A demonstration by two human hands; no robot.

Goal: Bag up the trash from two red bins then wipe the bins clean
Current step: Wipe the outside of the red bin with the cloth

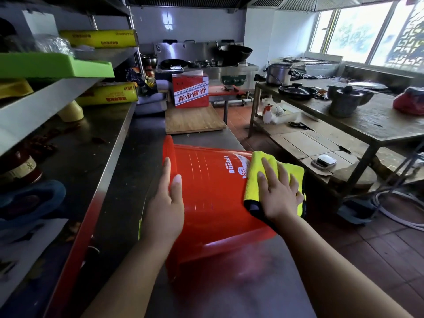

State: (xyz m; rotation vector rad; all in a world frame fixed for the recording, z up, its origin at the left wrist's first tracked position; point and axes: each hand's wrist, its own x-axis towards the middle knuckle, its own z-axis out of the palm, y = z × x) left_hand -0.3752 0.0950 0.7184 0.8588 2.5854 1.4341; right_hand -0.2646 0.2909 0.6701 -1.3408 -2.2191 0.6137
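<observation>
Red bucket (pixel 213 203) lay on its side on the steel counter (pixel 241 301), mouth pointing away from me and base toward me. Left hand (pixel 167 203) rested flat on the bucket's wall near the rim end, fingers straight and together: a brace, not a grip. Right hand (pixel 277 193) pressed the yellow microfibre cloth (pixel 257 171) onto the bucket's right flank, fingers spread, cloth partly over the white label (pixel 241 167).

Judged the step as the outer-wall wipe. To do it well:
- Bear down with the left palm, since the counter edge ran just right of the bucket and a round wall rolls.
- Stroke rim to base, overlapping.
- Turn the bucket between passes to reach the underside.
- Refold the cloth to a clean face.

Bucket's inside not visible. A red curved edge (pixel 79 235) left of the bucket was possibly the second bin; I could not tell.
</observation>
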